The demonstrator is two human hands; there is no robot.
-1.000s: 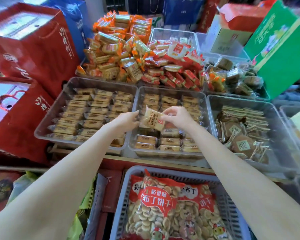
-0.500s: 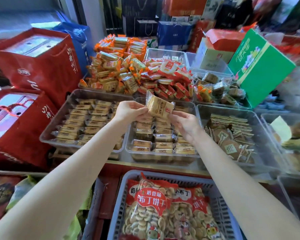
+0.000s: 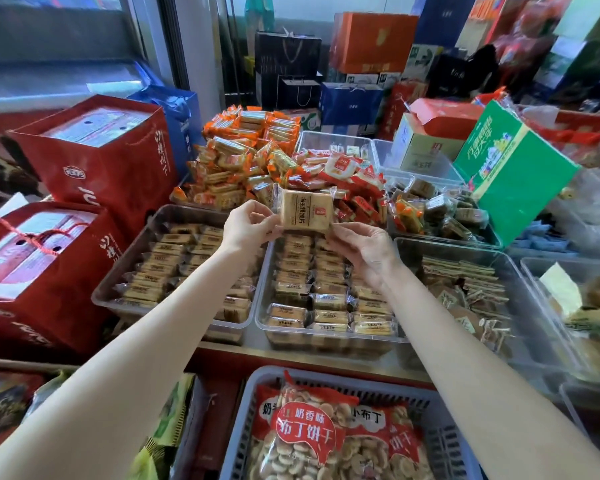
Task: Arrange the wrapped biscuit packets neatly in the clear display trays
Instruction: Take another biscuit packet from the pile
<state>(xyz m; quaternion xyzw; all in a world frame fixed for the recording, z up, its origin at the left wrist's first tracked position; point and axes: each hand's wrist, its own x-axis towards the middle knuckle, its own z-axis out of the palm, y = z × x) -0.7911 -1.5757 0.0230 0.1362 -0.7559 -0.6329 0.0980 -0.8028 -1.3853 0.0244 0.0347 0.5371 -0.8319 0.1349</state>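
Right now both hands share the grip on one biscuit packet [image 3: 305, 210]: the left hand [image 3: 248, 226] pinches its left edge between thumb and fingertips, and the right hand [image 3: 364, 249] pinches its lower right corner. The packet is held up flat, label toward the camera, in the air above the far end of the middle tray [image 3: 329, 336]. It looks like a check or a turn before placing; next it has to go down level into a gap in the rows, lined up with its neighbours. The left tray [image 3: 118, 271] beside it holds tidy rows too. Both sit on a crowded counter [image 3: 253, 341], loose packets heaped behind, red gift bags [image 3: 94, 161] to the left, boxes and bags stacked beyond.
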